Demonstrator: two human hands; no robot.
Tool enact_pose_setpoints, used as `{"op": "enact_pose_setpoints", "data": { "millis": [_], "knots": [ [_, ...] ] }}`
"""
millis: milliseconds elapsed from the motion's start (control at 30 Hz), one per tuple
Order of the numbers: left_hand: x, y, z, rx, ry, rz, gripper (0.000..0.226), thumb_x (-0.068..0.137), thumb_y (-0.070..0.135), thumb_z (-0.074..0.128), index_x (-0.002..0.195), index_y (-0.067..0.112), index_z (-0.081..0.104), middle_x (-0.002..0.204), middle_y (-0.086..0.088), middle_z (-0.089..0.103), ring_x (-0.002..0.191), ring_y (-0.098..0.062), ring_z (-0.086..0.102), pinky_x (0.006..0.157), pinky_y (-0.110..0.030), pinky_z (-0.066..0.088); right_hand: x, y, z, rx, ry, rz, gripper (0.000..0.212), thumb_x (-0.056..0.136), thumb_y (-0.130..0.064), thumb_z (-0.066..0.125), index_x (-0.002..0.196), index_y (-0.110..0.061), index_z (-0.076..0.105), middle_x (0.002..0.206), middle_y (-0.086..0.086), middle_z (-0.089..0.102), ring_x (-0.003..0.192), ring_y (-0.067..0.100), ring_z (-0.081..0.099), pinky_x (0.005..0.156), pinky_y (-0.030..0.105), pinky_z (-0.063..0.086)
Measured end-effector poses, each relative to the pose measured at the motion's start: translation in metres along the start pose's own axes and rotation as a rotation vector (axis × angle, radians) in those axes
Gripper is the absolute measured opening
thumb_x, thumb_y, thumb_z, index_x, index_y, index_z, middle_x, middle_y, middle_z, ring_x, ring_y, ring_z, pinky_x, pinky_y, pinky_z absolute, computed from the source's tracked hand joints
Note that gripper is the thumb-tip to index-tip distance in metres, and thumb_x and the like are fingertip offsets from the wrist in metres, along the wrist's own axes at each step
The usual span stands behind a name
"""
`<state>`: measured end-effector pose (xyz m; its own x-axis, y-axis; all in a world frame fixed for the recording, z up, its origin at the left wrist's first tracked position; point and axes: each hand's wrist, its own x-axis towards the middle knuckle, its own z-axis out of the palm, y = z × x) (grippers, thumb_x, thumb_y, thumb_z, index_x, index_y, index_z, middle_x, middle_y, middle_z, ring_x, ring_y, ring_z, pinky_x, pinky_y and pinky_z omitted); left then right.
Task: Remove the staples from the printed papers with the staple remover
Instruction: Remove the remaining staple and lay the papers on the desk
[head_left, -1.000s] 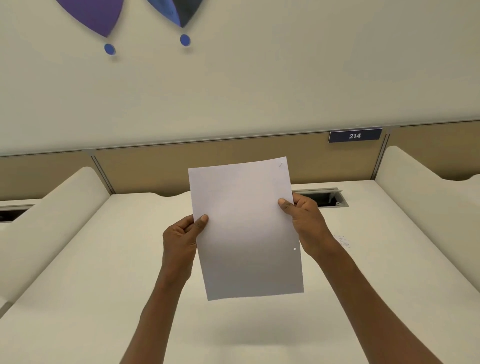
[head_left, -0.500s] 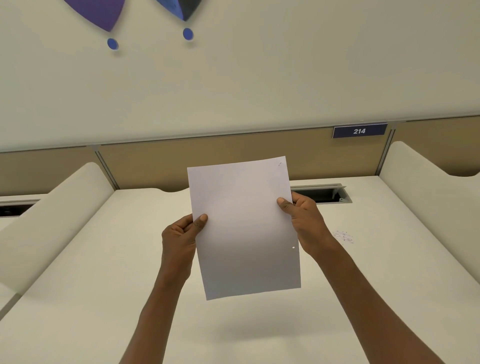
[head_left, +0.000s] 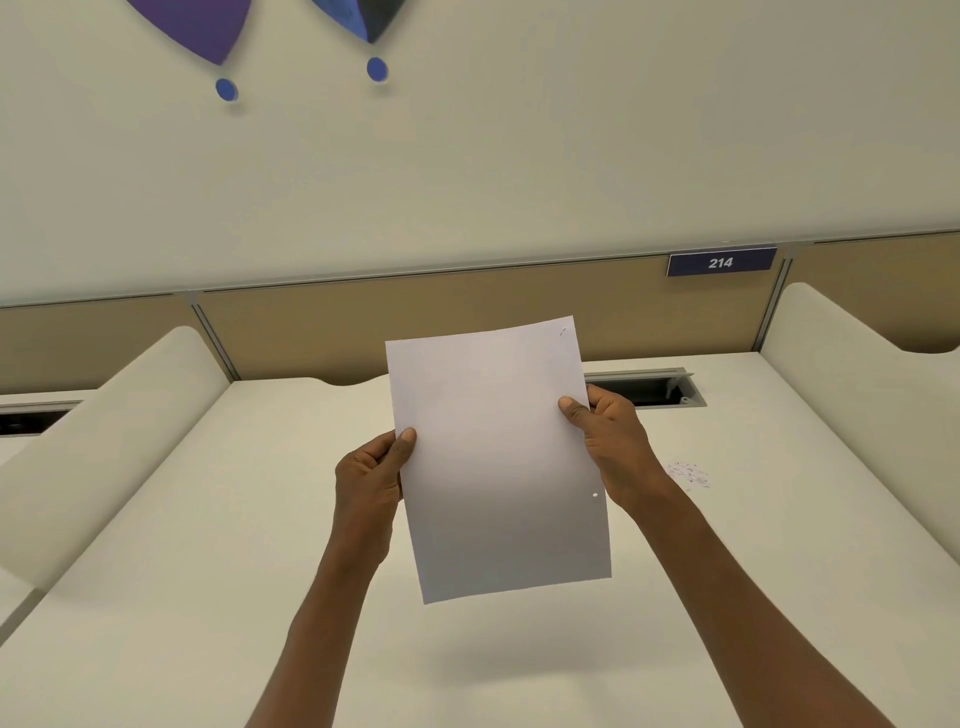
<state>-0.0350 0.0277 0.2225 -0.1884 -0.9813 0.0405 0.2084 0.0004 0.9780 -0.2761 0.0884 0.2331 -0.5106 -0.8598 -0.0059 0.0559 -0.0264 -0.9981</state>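
Observation:
I hold the white printed papers (head_left: 498, 457) upright in the air above the desk, blank back side toward me. My left hand (head_left: 371, 480) pinches the left edge, thumb on the face. My right hand (head_left: 610, 441) grips the right edge a little higher. A small staple mark (head_left: 562, 331) shows near the top right corner, and a tiny hole (head_left: 595, 495) sits near the right edge. A little heap of pulled staples (head_left: 690, 474) lies on the desk to the right of my right wrist. No staple remover is in view.
The white desk (head_left: 234, 545) has curved white dividers on the left (head_left: 104, 431) and right (head_left: 857, 374). A cable slot (head_left: 649, 389) is cut at the back behind the papers. A tan partition carries a sign reading 214 (head_left: 721, 262).
The papers and both hands stay almost still; the view shifts slightly, and the sheet sits a touch lower in the frame.

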Motion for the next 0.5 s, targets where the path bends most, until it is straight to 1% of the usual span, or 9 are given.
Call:
{"op": "enact_pose_setpoints", "data": {
  "millis": [100,167,267,367,400,433,500],
  "knots": [
    [-0.005,-0.004,0.009,-0.021,-0.020,-0.025,0.018,0.099,0.017,0.060,0.103,0.011,0.076,0.102,-0.008,0.078,0.087,-0.020,0.074,0.070,-0.026,0.060,0.005,0.006,-0.001,-0.123,0.080,-0.027,0.013,0.095,-0.021,0.059,0.107,-0.018,0.065,0.108,0.003,0.072,0.093,0.022,0.069,0.080,0.034,0.056],
    [-0.009,-0.008,0.018,-0.046,-0.017,-0.037,0.017,0.099,0.016,0.060,0.104,0.013,0.076,0.105,-0.007,0.078,0.092,-0.021,0.074,0.074,-0.028,0.061,0.008,0.010,-0.002,-0.338,0.192,-0.106,0.021,0.091,-0.024,0.063,0.111,-0.017,0.061,0.112,0.002,0.067,0.102,0.023,0.064,0.085,0.035,0.053],
    [-0.013,-0.017,0.036,-0.076,0.019,-0.070,0.017,0.099,0.016,0.061,0.102,0.016,0.078,0.106,-0.007,0.078,0.096,-0.024,0.073,0.088,-0.040,0.060,0.000,0.013,0.002,-0.678,0.338,-0.266,0.051,0.084,-0.027,0.068,0.129,-0.011,0.051,0.126,0.008,0.052,0.118,0.028,0.046,0.096,0.036,0.041],
    [-0.014,-0.022,0.054,-0.109,0.065,-0.105,0.018,0.099,0.018,0.062,0.097,0.020,0.080,0.104,-0.004,0.078,0.095,-0.023,0.070,0.098,-0.050,0.053,-0.020,0.010,0.015,-0.922,0.453,-0.352,0.083,0.082,-0.035,0.069,0.146,-0.001,0.028,0.146,0.018,0.033,0.130,0.034,0.032,0.106,0.040,0.034],
    [-0.014,-0.023,0.060,-0.121,0.070,-0.110,0.018,0.099,0.019,0.062,0.098,0.019,0.080,0.103,-0.004,0.078,0.095,-0.023,0.070,0.100,-0.051,0.052,-0.026,0.008,0.019,-0.979,0.462,-0.358,0.089,0.082,-0.038,0.067,0.148,0.000,0.021,0.151,0.019,0.026,0.134,0.036,0.028,0.109,0.042,0.032],
    [-0.014,-0.024,0.067,-0.134,0.072,-0.112,0.017,0.100,0.018,0.062,0.100,0.017,0.079,0.103,-0.003,0.078,0.095,-0.023,0.071,0.101,-0.051,0.053,-0.030,0.006,0.022,-1.012,0.425,-0.349,0.092,0.084,-0.042,0.065,0.151,-0.002,0.016,0.155,0.019,0.019,0.138,0.036,0.023,0.111,0.043,0.030],
    [-0.013,-0.023,0.079,-0.171,0.073,-0.111,0.018,0.100,0.017,0.061,0.108,0.014,0.076,0.102,0.000,0.079,0.095,-0.020,0.072,0.099,-0.048,0.055,-0.036,0.003,0.026,-1.013,0.219,-0.309,0.090,0.087,-0.048,0.060,0.153,-0.010,0.011,0.160,0.011,0.010,0.144,0.031,0.014,0.116,0.041,0.022]
  ]
}}
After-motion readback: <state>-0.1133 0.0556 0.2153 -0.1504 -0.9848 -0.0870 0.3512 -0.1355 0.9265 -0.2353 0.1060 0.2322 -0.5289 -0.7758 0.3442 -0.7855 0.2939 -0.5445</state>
